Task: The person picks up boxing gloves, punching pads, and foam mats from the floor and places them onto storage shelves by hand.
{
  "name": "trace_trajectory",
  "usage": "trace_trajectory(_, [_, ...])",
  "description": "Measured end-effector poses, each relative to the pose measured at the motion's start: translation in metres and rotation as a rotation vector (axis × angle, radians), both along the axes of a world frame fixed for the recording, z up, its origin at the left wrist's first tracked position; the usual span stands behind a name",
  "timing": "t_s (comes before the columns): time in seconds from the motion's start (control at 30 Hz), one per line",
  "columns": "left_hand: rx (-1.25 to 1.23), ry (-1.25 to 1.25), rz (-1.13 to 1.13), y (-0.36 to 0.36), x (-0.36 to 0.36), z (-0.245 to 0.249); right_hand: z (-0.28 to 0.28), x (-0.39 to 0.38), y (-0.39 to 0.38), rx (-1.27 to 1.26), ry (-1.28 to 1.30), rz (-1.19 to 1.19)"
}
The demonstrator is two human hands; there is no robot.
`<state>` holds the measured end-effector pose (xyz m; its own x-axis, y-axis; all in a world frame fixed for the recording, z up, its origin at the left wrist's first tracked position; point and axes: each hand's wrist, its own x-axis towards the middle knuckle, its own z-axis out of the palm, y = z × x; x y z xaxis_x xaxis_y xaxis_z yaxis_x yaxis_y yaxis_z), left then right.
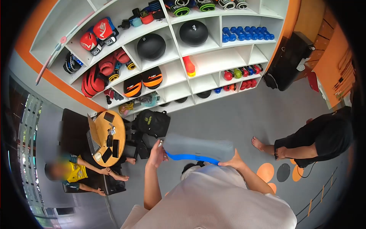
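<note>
A grey-and-blue step board [200, 147] is held level in front of my body, its grey top smeared by motion and its blue edge facing me. My left hand [156, 154] is closed at its left end, fingers curled by the corner. At the opposite end, my right hand [233, 161] grips the board with the thumb along the blue edge. The fingers under the board are hidden. Below it lies the grey floor [213, 118].
White shelves [160, 28] ahead hold boxing gloves, balls and blue dumbbells [248, 33]. A black backpack [152, 123] stands by a round table [119, 126] with a laptop. One person [76, 171] sits at left; another person [320, 141] bends at right.
</note>
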<state>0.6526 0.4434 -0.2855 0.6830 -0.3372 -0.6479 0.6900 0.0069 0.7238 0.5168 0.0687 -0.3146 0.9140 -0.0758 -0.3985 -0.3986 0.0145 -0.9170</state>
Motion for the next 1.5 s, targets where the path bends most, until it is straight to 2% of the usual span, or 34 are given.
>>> trace_trajectory(0.03, [0.001, 0.021, 0.01, -0.005, 0.009, 0.001, -0.003, 0.015, -0.001, 0.001, 0.021, 0.01])
trace_trajectory(0.1, [-0.208, -0.013, 0.241, -0.021, 0.034, 0.001, -0.012, 0.044, -0.001, 0.398, 0.007, -0.114])
trace_trajectory(0.13, [-0.204, 0.004, 0.245, -0.031, 0.047, -0.002, -0.018, 0.057, -0.002, 0.399, 0.025, -0.116])
trace_trajectory(0.2, [-0.156, -0.097, 0.33, -0.052, 0.08, -0.007, -0.03, 0.085, -0.005, 0.56, 0.072, -0.21])
trace_trajectory(0.23, [-0.177, -0.179, 0.253, -0.051, 0.101, -0.025, -0.033, 0.096, -0.006, 0.561, 0.089, -0.222])
trace_trajectory(0.3, [-0.218, -0.095, 0.227, -0.059, 0.15, -0.026, -0.037, 0.123, -0.01, 0.397, 0.045, -0.175])
trace_trajectory(0.33, [-0.262, -0.032, 0.206, -0.065, 0.177, -0.026, -0.033, 0.139, -0.011, 0.392, 0.053, -0.19])
trace_trajectory(0.4, [-0.273, -0.01, 0.141, -0.079, 0.23, -0.029, -0.023, 0.174, -0.012, 0.09, -0.046, -0.24])
trace_trajectory(0.5, [-0.268, -0.017, 0.085, -0.109, 0.295, -0.03, -0.042, 0.221, -0.016, -0.002, -0.093, -0.257])
trace_trajectory(0.67, [-0.31, 0.066, 0.03, -0.154, 0.393, -0.06, -0.058, 0.28, -0.011, 0.066, -0.06, -0.393])
trace_trajectory(0.73, [-0.26, 0.355, 0.024, -0.18, 0.432, -0.073, -0.077, 0.298, -0.022, 0.058, -0.077, -0.457])
trace_trajectory(0.77, [-0.244, 0.367, 0.013, -0.194, 0.449, -0.084, -0.093, 0.306, -0.036, -0.075, -0.059, -0.406])
trace_trajectory(0.8, [-0.122, 0.443, -0.001, -0.209, 0.465, -0.097, -0.11, 0.313, -0.046, -0.205, -0.037, -0.353])
trace_trajectory(0.83, [-0.001, 0.517, -0.015, -0.222, 0.477, -0.11, -0.126, 0.323, -0.054, -0.299, -0.106, -0.343])
trace_trajectory(0.87, [0.01, 0.525, -0.024, -0.234, 0.489, -0.121, -0.136, 0.338, -0.064, -0.397, -0.179, -0.33])
trace_trajectory(0.93, [-0.031, 0.406, -0.131, -0.257, 0.51, -0.147, -0.158, 0.366, -0.078, -0.475, -0.284, -0.373])
trace_trajectory(1.0, [-0.069, 0.43, -0.103, -0.287, 0.551, -0.196, -0.188, 0.4, -0.098, -0.46, -0.3, -0.422])
trace_trajectory(1.07, [-0.068, 0.297, 0.069, -0.313, 0.571, -0.222, -0.217, 0.428, -0.107, -0.412, -0.225, -0.451])
trace_trajectory(1.1, [-0.028, 0.27, 0.103, -0.328, 0.585, -0.223, -0.229, 0.449, -0.117, -0.383, -0.153, -0.447])
trace_trajectory(1.2, [-0.021, 0.17, 0.137, -0.363, 0.637, -0.246, -0.273, 0.503, -0.128, -0.355, -0.194, -0.609])
trace_trajectory(1.27, [-0.036, 0.118, 0.158, -0.38, 0.651, -0.245, -0.281, 0.539, -0.13, -0.324, -0.22, -0.673])
trace_trajectory(1.33, [-0.185, 0.14, 0.21, -0.386, 0.666, -0.248, -0.282, 0.575, -0.135, -0.367, -0.249, -0.687])
trace_trajectory(1.37, [-0.136, 0.185, 0.296, -0.386, 0.672, -0.256, -0.284, 0.592, -0.137, -0.353, -0.246, -0.693])
trace_trajectory(1.4, [-0.122, 0.185, 0.29, -0.383, 0.672, -0.265, -0.286, 0.606, -0.141, -0.329, -0.19, -0.692])
trace_trajectory(1.47, [0.114, -0.112, 0.063, -0.375, 0.642, -0.257, -0.283, 0.618, -0.133, -0.303, -0.121, -0.696])
trace_trajectory(1.5, [0.055, -0.158, -0.073, -0.358, 0.636, -0.261, -0.272, 0.629, -0.125, -0.279, -0.121, -0.738])
